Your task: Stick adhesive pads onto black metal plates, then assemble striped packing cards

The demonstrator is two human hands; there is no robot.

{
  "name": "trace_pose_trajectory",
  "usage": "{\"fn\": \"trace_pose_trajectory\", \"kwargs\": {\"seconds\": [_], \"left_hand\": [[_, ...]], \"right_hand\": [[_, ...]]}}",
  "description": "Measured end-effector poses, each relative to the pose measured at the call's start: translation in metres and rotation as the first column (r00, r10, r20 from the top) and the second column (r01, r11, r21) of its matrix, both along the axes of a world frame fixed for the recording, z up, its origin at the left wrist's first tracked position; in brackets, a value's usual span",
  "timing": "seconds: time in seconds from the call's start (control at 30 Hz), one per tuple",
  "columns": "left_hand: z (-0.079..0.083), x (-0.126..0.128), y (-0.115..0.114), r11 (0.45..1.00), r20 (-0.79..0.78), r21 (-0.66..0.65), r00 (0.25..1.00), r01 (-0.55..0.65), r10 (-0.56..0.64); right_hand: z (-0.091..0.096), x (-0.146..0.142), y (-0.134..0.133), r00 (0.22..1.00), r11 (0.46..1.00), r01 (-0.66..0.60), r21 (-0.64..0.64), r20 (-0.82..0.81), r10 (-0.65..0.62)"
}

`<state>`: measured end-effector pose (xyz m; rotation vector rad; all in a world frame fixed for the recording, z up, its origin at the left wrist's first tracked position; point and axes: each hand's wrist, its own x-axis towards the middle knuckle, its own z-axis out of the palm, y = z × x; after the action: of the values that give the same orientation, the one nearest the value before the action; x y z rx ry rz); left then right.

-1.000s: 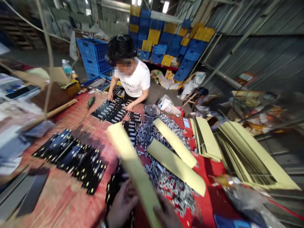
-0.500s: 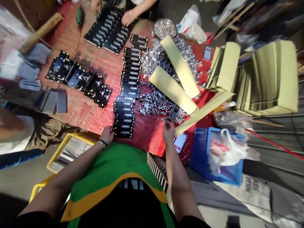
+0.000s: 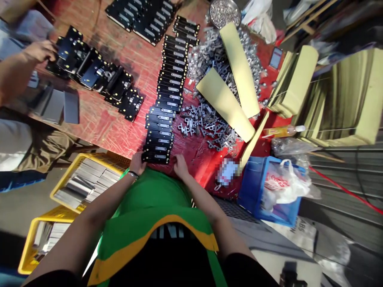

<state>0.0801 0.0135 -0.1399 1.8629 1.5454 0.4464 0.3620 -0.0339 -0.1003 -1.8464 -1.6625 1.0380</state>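
Red surface (image 3: 101, 133): right hand (image 3: 181, 166) shifted away from yellow strip (image 3: 253, 142) toward left hand (image 3: 137, 162); both now flank black plates (image 3: 166, 104), near end. Part-curled, can't tell grips.

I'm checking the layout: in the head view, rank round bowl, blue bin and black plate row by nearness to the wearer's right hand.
1. Black plate row, left of the right hand.
2. Blue bin, right side.
3. Round bowl, far ahead.

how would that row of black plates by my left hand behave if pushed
The row of black plates would probably shift unevenly, since they overlap. Each looks fairly stiff, with straight edges; tipping seems unlikely, as they lie fairly flat.
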Motion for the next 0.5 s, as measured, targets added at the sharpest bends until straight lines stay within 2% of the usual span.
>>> {"fn": "trace_pose_trajectory", "kwargs": {"seconds": [0.07, 0.13, 0.2, 0.3, 0.4, 0.43, 0.5], "left_hand": [[-0.005, -0.004, -0.008, 0.999, 0.012, 0.018, 0.999, 0.040, -0.040], [-0.008, -0.008, -0.013, 0.997, 0.035, 0.031, 0.997, 0.068, -0.069], [-0.009, -0.011, -0.015, 0.995, 0.077, 0.027, 0.992, 0.094, -0.096], [-0.005, -0.016, -0.011, 0.993, 0.184, -0.025, 0.977, 0.119, -0.112], [0.006, -0.020, -0.005, 0.971, 0.323, -0.223, 0.946, 0.092, -0.015], [0.010, -0.021, -0.004, 0.938, 0.360, -0.337, 0.932, 0.085, 0.045], [0.020, -0.022, -0.003, 0.809, 0.395, -0.583, 0.897, 0.076, 0.200]], "right_hand": [[-0.006, 0.005, 0.005, 1.000, 0.999, -0.003, 0.036, 0.017, 0.002], [-0.010, 0.011, 0.016, 0.992, 0.991, -0.127, 0.052, 0.030, 0.126], [-0.012, 0.016, 0.029, 0.968, 0.970, -0.243, 0.023, 0.061, 0.242], [-0.015, 0.020, 0.041, 0.948, 0.954, -0.299, -0.032, 0.107, 0.301], [-0.018, 0.019, 0.043, 0.943, 0.950, -0.308, -0.041, 0.117, 0.311], [-0.019, 0.018, 0.042, 0.946, 0.953, -0.301, -0.037, 0.119, 0.303], [-0.022, 0.015, 0.040, 0.955, 0.962, -0.270, -0.025, 0.121, 0.271]]}}
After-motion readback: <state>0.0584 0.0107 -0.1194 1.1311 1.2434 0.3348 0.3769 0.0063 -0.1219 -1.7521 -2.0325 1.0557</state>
